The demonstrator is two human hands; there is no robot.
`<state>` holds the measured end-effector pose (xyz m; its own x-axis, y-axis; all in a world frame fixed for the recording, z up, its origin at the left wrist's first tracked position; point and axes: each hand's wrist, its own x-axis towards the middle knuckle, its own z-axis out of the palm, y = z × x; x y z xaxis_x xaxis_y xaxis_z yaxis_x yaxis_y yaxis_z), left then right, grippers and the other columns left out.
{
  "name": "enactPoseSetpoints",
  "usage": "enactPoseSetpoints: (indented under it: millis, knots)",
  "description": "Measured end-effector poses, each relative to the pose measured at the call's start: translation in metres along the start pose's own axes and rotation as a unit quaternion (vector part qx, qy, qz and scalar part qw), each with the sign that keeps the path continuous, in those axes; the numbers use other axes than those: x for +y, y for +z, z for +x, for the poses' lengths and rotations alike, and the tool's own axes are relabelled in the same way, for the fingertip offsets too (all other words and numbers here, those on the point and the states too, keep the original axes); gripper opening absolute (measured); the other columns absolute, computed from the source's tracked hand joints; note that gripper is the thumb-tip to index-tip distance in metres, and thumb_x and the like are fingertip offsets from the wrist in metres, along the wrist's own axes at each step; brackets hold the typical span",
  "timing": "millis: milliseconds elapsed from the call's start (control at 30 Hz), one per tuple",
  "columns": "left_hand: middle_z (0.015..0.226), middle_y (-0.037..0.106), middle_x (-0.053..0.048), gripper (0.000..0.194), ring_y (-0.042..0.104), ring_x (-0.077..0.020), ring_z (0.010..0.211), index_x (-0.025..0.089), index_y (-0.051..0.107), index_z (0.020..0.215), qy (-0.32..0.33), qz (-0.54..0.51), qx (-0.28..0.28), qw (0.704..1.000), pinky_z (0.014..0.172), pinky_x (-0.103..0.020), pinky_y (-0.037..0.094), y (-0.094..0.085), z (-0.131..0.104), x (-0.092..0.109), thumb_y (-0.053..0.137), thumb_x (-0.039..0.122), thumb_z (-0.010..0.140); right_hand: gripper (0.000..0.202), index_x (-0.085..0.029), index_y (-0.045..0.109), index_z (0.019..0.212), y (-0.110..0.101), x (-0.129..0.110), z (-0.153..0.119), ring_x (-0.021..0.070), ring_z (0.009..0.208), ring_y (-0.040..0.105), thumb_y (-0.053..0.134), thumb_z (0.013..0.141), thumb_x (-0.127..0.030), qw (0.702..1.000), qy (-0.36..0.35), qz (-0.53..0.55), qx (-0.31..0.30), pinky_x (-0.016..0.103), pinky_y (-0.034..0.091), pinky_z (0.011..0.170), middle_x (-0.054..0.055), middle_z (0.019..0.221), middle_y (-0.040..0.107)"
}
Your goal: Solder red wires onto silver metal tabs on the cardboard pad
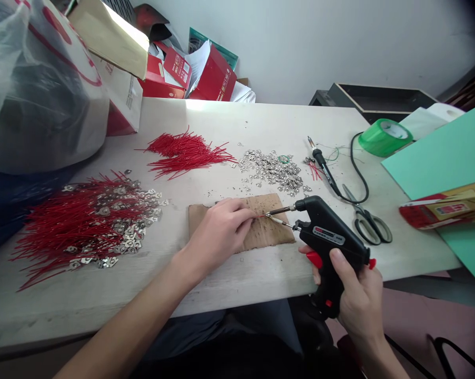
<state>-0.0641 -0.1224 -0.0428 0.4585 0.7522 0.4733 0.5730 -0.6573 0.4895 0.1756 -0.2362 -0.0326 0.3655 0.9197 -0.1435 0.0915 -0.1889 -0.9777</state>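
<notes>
My left hand (pixel 225 229) rests over a piece of brown cardboard (pixel 275 237), its fingertips pinching a short red wire (pixel 259 216). My right hand (pixel 354 289) is wrapped round the grip of a black soldering gun (pixel 328 231) with a red trigger. The gun's tip meets the end of the red wire above the cardboard; the small part there is too tiny to make out. Behind the cardboard lies a pile of small silver metal pieces (pixel 275 168). Loose red wires (pixel 186 152) lie to its left, and red wires with metal pieces attached (pixel 79 221) are heaped at the left.
A thin soldering iron (pixel 324 168), black-handled scissors (pixel 369 223) and green tape (pixel 385 138) are on the right, near a green sheet (pixel 451 158) with a red and yellow box (pixel 451 205). A plastic bag (pixel 48 89) and red boxes (pixel 214 76) stand at the back left.
</notes>
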Motion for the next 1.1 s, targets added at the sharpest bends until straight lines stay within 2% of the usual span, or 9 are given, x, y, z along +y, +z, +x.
enactPoseSetpoints:
  millis: [100,200,300,700,933,1100]
  knots:
    - [0.095,0.074,-0.005,0.015,0.068,-0.0196,0.085,0.018,0.080,0.101,0.000,-0.001,0.001,1.000,0.077,-0.034,0.056,0.000,0.000,0.000,0.066,0.012,0.100,0.044,-0.015,0.082,0.107,0.001,-0.001,-0.001,0.0140,0.056,0.056,0.068,0.098,-0.056,1.000,0.000,-0.002,0.006,0.026,0.040,0.043,0.008,0.080,0.070]
    - [0.095,0.074,-0.005,0.015,0.068,-0.0197,0.085,0.018,0.079,0.100,0.000,0.000,0.000,1.000,0.077,-0.034,0.056,0.000,0.000,0.000,0.065,0.012,0.100,0.044,-0.015,0.082,0.108,0.002,-0.004,-0.002,0.0133,0.053,0.051,0.065,0.100,-0.056,1.000,0.002,-0.007,0.004,0.027,0.039,0.045,0.003,0.065,0.061]
    - [0.094,0.074,-0.006,0.015,0.068,-0.0196,0.084,0.017,0.080,0.100,0.000,-0.001,-0.001,1.000,0.077,-0.034,0.056,0.000,0.000,-0.001,0.066,0.011,0.100,0.045,-0.015,0.082,0.107,0.003,-0.006,-0.003,0.0125,0.050,0.046,0.064,0.101,-0.056,1.000,-0.005,-0.011,0.004,0.027,0.038,0.044,0.001,0.060,0.056]
    - [0.094,0.075,-0.006,0.016,0.068,-0.0194,0.084,0.017,0.079,0.100,0.000,0.001,0.000,1.000,0.078,-0.034,0.056,-0.001,0.000,0.000,0.065,0.012,0.100,0.045,-0.015,0.080,0.105,0.003,-0.005,-0.003,0.0133,0.049,0.047,0.064,0.101,-0.057,0.999,-0.004,-0.038,0.009,0.028,0.038,0.046,0.001,0.062,0.057]
    - [0.094,0.075,-0.006,0.017,0.068,-0.0191,0.085,0.018,0.080,0.100,-0.004,0.002,-0.002,1.000,0.077,-0.033,0.057,-0.001,0.000,0.000,0.064,0.012,0.101,0.045,-0.016,0.077,0.093,0.006,-0.011,-0.003,0.0131,0.049,0.048,0.064,0.100,-0.058,0.999,-0.007,-0.047,0.012,0.027,0.038,0.042,0.001,0.060,0.054]
    - [0.092,0.074,-0.005,0.017,0.067,-0.0186,0.083,0.018,0.080,0.100,-0.005,-0.001,-0.004,1.000,0.076,-0.033,0.056,-0.001,0.000,0.001,0.064,0.012,0.100,0.042,-0.017,0.075,0.091,0.005,-0.011,-0.003,0.0125,0.046,0.049,0.063,0.101,-0.057,0.999,-0.012,-0.040,0.002,0.025,0.037,0.038,0.001,0.060,0.057]
